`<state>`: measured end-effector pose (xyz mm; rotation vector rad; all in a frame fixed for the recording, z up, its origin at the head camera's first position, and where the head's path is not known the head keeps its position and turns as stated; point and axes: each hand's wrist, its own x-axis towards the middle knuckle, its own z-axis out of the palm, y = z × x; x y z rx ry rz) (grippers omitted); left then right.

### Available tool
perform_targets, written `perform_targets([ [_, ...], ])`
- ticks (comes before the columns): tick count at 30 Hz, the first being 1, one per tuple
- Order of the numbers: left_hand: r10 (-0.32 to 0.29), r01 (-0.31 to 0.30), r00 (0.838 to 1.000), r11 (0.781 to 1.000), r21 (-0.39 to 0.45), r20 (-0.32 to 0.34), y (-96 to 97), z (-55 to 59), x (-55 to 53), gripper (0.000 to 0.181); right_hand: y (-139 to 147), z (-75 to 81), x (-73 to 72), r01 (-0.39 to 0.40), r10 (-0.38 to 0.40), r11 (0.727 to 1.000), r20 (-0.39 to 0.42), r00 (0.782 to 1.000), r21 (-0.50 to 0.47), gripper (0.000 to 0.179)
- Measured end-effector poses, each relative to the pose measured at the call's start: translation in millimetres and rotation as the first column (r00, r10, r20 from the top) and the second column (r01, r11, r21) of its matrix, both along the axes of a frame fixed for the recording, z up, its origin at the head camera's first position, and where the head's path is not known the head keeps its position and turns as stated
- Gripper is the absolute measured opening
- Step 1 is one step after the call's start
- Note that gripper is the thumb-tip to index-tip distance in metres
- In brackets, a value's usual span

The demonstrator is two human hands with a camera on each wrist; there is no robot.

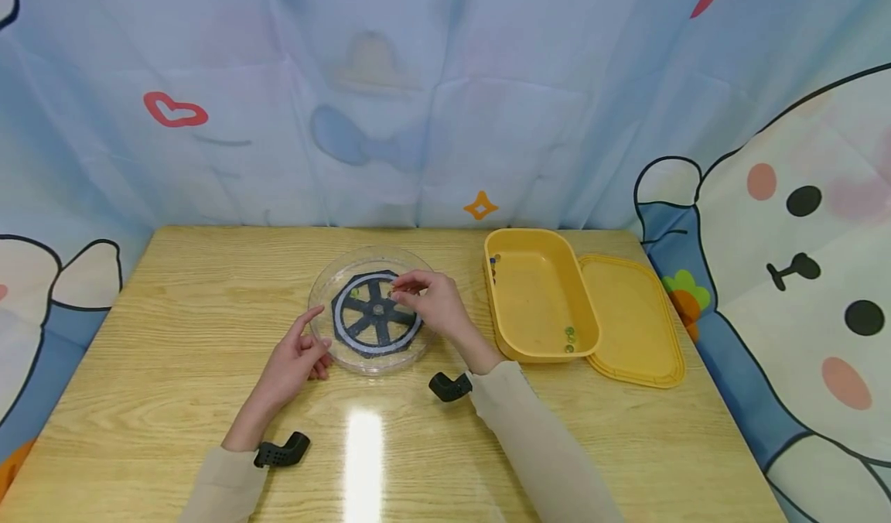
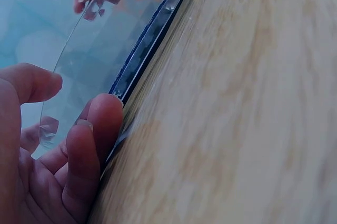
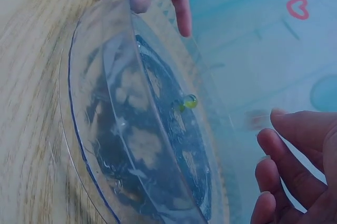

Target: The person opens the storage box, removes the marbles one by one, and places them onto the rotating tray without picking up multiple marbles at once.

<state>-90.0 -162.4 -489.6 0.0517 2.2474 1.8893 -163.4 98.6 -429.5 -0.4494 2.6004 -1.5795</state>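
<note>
Bright, even head view, white glare [image 1: 363, 465] blazing toward the near edge of the desk [image 1: 139, 399]! Both wrist views run dimmer, bluish: the left smears soft, the right catches glints on the dish [image 3: 142, 129].

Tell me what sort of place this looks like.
Probably an indoor tabletop recording spot, though I can't tell what building: a wood-grain table stands before a cartoon-print curtain, with a clear dish and yellow box on it.

The left grip [image 1: 289, 363] touches a clear dish [image 1: 369, 364] — the right grip [image 1: 440, 308] hovers above.
</note>
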Motion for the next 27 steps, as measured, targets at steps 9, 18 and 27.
perform_targets([
  [9, 0.002, -0.002, 1.000, 1.000, 0.017, 0.014, 0.9, 1.0, 0.8, 0.062, 21.2, 11.6, -11.8, 0.071, -0.071, 0.997, -0.019, 0.997, -0.014, 0.016],
  [18, -0.002, 0.002, 1.000, 1.000, 0.016, 0.010, -0.8, 2.1, 0.9, 0.062, 80.6, 43.0, -32.4, 0.195, -0.195, 0.981, -0.050, 0.980, 0.014, 0.021],
  [27, 0.004, -0.004, 1.000, 1.000, 0.006, 0.025, 0.6, 2.0, 1.9, 0.060, 146.4, 26.8, -59.7, 0.264, -0.251, 0.958, 0.119, 0.961, -0.112, 0.033],
])
